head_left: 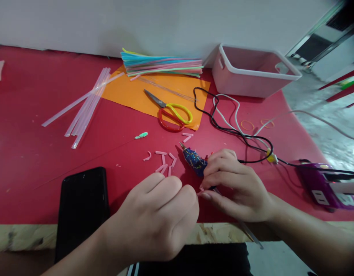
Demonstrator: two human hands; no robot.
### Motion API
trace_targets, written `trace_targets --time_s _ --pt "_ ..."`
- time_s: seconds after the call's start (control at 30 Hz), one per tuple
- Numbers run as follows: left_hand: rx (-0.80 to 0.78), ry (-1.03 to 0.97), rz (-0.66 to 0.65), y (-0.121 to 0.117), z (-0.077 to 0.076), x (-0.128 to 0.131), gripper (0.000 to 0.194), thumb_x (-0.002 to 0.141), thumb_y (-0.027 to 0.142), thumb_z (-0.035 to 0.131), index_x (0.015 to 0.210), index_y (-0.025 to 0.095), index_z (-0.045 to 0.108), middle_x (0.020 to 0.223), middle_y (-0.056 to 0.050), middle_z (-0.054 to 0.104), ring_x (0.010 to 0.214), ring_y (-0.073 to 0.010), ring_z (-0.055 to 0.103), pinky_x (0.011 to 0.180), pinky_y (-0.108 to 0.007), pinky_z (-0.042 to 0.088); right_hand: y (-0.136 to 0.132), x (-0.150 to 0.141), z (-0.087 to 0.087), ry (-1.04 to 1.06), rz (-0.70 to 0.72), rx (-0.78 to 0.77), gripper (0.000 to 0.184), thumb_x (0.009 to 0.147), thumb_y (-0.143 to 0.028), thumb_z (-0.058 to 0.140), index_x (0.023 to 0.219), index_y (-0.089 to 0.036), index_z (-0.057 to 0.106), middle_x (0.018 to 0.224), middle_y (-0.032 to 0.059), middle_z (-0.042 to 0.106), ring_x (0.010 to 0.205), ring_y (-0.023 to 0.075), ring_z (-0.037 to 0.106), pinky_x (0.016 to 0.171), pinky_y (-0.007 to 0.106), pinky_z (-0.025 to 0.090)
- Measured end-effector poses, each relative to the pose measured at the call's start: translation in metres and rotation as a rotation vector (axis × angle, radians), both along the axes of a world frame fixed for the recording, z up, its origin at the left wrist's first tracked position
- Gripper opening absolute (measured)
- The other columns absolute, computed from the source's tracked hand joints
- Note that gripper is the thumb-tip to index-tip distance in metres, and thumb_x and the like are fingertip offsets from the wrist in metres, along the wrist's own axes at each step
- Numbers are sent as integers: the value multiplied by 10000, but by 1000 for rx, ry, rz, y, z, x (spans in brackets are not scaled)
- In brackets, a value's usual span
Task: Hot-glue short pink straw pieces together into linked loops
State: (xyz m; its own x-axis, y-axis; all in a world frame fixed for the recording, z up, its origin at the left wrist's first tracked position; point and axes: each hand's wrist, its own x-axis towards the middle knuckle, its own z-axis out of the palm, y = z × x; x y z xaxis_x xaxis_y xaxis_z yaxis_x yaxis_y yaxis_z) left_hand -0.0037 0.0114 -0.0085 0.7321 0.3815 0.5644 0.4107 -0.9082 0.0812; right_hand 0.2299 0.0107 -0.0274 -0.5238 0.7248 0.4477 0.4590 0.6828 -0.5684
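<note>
My right hand (236, 186) is wrapped round a blue glue gun (195, 161) whose nozzle points up and to the left over the red table (36, 153). My left hand (162, 218) is curled closed at the front edge, its fingertips meeting those of my right hand; whatever they pinch is hidden. Several short pink straw pieces (164, 161) lie just beyond my left hand. A small green bit (141, 135) lies farther back.
A black phone (82, 207) lies at the front left. Yellow-and-red scissors (172, 113) rest on orange paper (128, 94). Coloured straws (162, 65), clear sticks (87, 101), a white bin (251, 71), cables (231, 126), rubber bands (247, 125) and a purple power strip (323, 186) are around.
</note>
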Motion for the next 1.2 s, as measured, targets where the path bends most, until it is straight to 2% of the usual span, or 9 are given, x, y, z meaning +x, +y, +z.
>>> trace_targets --time_s 0.3,0.37,0.47,0.57,0.63,0.7,0.87,1.0,1.2 --pt "-106 -50 -13 -7 -5 1 217 872 53 589 703 180 634 709 -15 664 647 -182 519 607 -362 384 -3 -5 1 -61 -25 61 18 846 -174 696 828 -178 694 792 26 688 830 175 586 797 398 430" --pt "-347 -146 119 -11 -5 6 95 890 180 654 801 163 681 782 -35 678 700 -185 544 654 -347 445 -3 -5 1 -85 -53 152 15 837 -175 712 841 -168 699 794 35 695 827 183 598 772 397 429" --pt "-904 -287 289 -15 -2 15 102 882 222 632 892 156 709 829 -46 669 751 -178 597 671 -308 490 -3 -4 0 -92 -103 305 58 812 -180 755 849 -179 710 776 29 703 793 181 614 734 385 432" --pt "-1403 -351 374 -17 0 22 154 875 299 633 798 183 701 687 0 616 594 -132 517 536 -255 419 -4 -2 0 -95 -123 393 105 808 -188 786 893 -215 732 771 14 713 805 182 625 734 383 453" --pt "-1594 -417 399 -18 0 24 193 877 330 626 759 186 676 652 12 598 571 -121 493 508 -240 385 -5 0 1 -107 -115 400 146 814 -176 788 943 -228 743 776 11 721 823 187 628 746 395 467" --pt "-1633 -473 402 -20 0 25 204 883 325 613 743 184 661 669 9 602 588 -117 497 516 -235 378 -6 1 1 -122 -110 404 160 810 -168 794 951 -228 750 775 16 724 821 194 628 745 410 468" --pt "-1480 -479 382 -24 -3 24 187 870 247 589 694 184 602 698 10 585 587 -108 487 533 -234 382 -8 1 1 -148 -128 441 143 809 -193 798 937 -239 757 788 17 715 826 200 625 740 408 469" --pt "-1392 -447 457 -16 -8 21 226 829 222 598 622 191 514 638 27 510 604 -116 490 562 -237 387 -10 -1 1 -135 -142 424 156 830 -123 766 955 -210 730 811 17 707 821 172 634 741 374 488" --pt "-1473 -589 600 1 -4 10 230 887 324 601 703 199 541 592 57 433 545 -99 388 493 -217 313 7 11 1 -155 -215 423 177 830 -154 751 780 -232 601 730 7 647 725 174 611 703 369 484"
